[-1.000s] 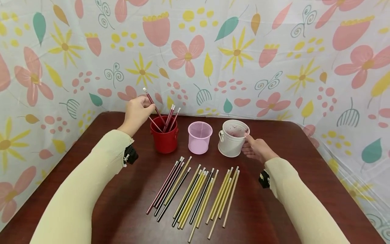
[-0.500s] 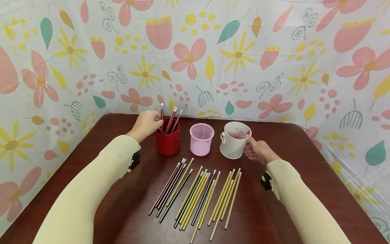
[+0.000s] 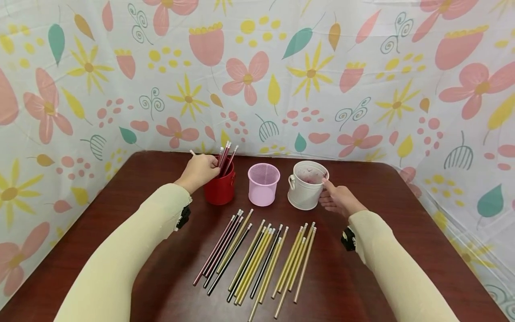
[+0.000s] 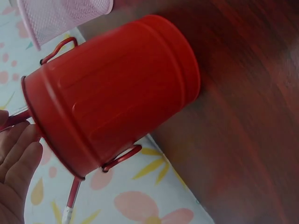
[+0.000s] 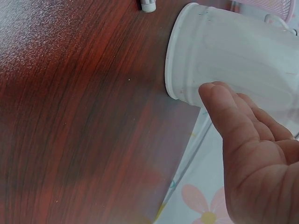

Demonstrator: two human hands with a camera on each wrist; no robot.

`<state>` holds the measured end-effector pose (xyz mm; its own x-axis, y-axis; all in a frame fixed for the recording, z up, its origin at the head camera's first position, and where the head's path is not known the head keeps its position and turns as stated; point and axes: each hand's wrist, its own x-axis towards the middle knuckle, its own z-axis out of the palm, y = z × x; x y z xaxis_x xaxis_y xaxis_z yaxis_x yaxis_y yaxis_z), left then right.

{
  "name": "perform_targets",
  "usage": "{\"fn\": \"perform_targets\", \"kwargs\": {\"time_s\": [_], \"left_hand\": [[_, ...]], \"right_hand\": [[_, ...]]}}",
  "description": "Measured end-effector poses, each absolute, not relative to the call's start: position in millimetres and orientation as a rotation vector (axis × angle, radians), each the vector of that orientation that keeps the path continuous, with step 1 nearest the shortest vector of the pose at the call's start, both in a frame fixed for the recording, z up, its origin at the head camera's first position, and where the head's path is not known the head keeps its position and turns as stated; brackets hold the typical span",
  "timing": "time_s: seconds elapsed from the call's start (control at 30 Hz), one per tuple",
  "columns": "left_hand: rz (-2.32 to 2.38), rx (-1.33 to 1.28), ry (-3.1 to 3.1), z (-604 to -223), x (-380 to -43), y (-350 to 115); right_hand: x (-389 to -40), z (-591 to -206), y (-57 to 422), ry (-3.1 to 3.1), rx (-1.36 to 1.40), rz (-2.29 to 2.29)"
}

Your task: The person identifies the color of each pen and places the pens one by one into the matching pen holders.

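My left hand [image 3: 200, 171] is at the mouth of a small red bucket [image 3: 219, 193]. In the left wrist view its fingertips pinch a dark red pencil [image 4: 17, 117] beside the rim. Several red pencils [image 3: 225, 154] stand in the bucket, erasers up. Another pencil [image 4: 72, 193] leans out past the far rim, its white eraser end showing in the head view left of the bucket. My right hand [image 3: 339, 199] holds a white bucket [image 3: 303, 193], thumb over the rim and fingers along the outer wall. Faint reddish marks show inside that bucket.
A pink mesh cup [image 3: 262, 190] stands between the two buckets. Loose pencils lie in front on the brown table [image 3: 169, 277]: red and black ones [image 3: 219, 252] at left, gold and black ones [image 3: 255, 264] in the middle, gold ones [image 3: 293, 264] at right. A floral curtain [image 3: 257, 125] hangs behind.
My left hand has come down with a pencil from above the red bucket to its rim, then shifted right to the pencils there. My right hand keeps its hold on the white bucket.
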<state>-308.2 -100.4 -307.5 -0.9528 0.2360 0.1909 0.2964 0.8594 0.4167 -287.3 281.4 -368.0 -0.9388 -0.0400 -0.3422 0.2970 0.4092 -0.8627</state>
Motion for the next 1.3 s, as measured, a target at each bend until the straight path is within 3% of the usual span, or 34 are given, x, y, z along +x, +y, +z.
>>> {"fn": "perform_targets", "kwargs": {"time_s": [1.3], "left_hand": [[-0.714,-0.453,-2.868,-317,-303,-95]], "right_hand": [[-286,-368,279,2.355,0.257,-1.563]]}}
